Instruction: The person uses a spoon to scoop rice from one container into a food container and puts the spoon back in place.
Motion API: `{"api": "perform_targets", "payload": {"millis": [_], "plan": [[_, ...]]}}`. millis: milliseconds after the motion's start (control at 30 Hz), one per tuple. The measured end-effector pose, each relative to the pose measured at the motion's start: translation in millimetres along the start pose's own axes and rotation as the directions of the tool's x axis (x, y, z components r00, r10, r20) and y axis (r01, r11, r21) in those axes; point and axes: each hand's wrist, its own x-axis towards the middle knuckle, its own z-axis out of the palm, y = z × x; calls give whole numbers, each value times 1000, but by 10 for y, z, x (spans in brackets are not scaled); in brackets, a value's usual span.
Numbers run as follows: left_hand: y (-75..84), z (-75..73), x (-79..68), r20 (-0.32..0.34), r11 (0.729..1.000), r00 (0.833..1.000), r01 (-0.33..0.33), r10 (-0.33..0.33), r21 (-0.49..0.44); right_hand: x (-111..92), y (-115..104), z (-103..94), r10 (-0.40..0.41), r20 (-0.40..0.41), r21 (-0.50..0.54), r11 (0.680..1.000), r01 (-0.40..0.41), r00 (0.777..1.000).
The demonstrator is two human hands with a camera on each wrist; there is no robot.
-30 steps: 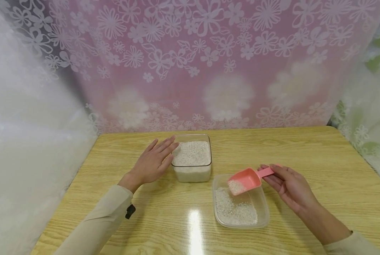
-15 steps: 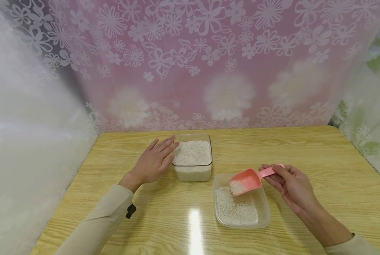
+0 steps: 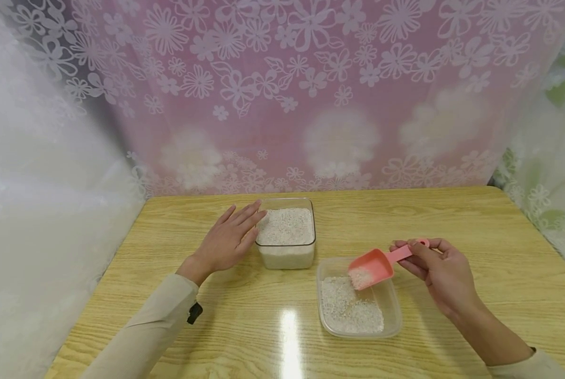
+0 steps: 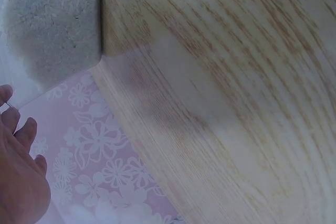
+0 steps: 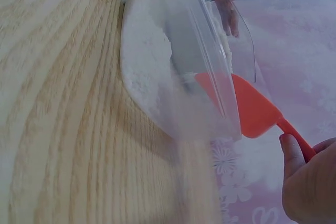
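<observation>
My right hand (image 3: 445, 276) grips the handle of a pink scoop (image 3: 377, 265), thumb on top. The scoop is tilted down to the left over a clear plastic container (image 3: 396, 316), with some white rice at its lip. Rice (image 3: 351, 310) covers much of that container's floor. In the right wrist view the scoop (image 5: 254, 111) dips past the container's rim. My left hand (image 3: 228, 239) lies with fingers extended against the left side of a clear square bin (image 3: 289, 258), which is well filled with rice. The left wrist view shows the bin's rice (image 4: 52, 24) beside the left fingers.
Both containers stand on a wood-grain table (image 3: 207, 326), the bin farther back and left of the low container. A pink flowered curtain (image 3: 273, 131) hangs behind the table's back edge. Pale sheets hang at both sides.
The right hand and scoop have shifted slightly right and up. Less rice lies in the scoop, and the rice in the low container has spread. My left hand has stayed put.
</observation>
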Motion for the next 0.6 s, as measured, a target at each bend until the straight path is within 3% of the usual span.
{"api": "perform_targets", "payload": {"millis": [333,600], "plan": [[-2,-2,7,8,1000,1000,-7,7,2,-8,-49,57,-87,-21,-161,983,83,996],[-9,-5,-2,6,1000,1000,-9,9,9,-58,-90,188,-161,8,-383,911,152,987]]}}
